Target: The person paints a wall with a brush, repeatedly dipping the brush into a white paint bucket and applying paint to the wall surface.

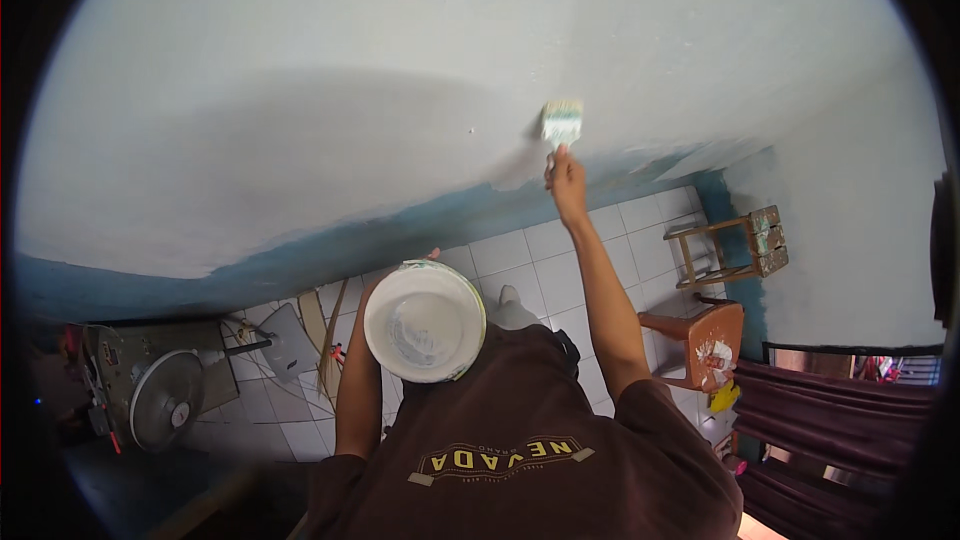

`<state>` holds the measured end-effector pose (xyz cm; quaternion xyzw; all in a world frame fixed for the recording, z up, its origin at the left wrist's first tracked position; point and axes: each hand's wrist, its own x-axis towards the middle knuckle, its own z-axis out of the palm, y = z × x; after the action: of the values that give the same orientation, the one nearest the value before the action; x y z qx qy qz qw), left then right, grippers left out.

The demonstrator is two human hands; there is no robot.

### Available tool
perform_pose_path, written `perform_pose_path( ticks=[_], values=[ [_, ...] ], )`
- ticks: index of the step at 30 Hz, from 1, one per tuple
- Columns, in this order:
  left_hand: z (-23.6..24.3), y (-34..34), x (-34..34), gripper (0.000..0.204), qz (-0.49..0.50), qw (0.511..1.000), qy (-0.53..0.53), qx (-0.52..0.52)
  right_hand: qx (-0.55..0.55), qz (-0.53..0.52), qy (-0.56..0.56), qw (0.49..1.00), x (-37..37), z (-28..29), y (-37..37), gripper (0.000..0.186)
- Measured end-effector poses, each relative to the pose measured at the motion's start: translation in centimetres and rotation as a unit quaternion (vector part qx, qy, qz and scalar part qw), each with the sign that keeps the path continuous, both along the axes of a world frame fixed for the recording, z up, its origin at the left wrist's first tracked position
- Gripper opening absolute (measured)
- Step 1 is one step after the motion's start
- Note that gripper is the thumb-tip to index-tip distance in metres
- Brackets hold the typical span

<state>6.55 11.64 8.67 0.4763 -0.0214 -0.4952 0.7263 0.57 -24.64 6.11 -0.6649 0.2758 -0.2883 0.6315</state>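
My right hand is closed around the handle of a flat paintbrush, its arm stretched up toward the wall. The wide, paint-smeared bristles are at the pale painted wall; whether they press on it is hard to tell. At my chest, a round white paint bucket is tilted so that its whitish, streaked inside shows. My left hand grips the bucket from its far left side; only a fingertip shows past the rim, and the bucket hides the rest.
Blue paint shows along the wall's lower part, above white floor tiles. A standing fan is at the left. On the right stand a wooden stool, a brown paint-spotted plastic chair and dark red curtains.
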Motion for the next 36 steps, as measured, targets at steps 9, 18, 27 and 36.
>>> perform_pose_path(
  ticks=[9,18,27,36],
  values=[
    [-4.1,2.6,1.7,0.043,0.014,0.987,0.138,-0.075,0.159,0.029,0.22,0.962,-3.1,-17.4,-1.5,0.05],
    [-4.0,0.9,2.9,0.036,-0.025,0.985,0.145,0.087,0.122,0.032,0.157,0.98,-1.7,2.5,0.0,0.046],
    [-6.4,-2.4,3.0,0.037,-0.082,0.968,0.231,0.053,-0.055,-0.061,-0.015,0.997,-0.3,3.8,0.4,0.057],
    [2.3,-8.6,-1.2,0.032,-0.033,0.96,0.278,-0.014,-0.136,-0.041,0.289,0.947,-3.8,-21.8,-2.7,0.068]
  ],
)
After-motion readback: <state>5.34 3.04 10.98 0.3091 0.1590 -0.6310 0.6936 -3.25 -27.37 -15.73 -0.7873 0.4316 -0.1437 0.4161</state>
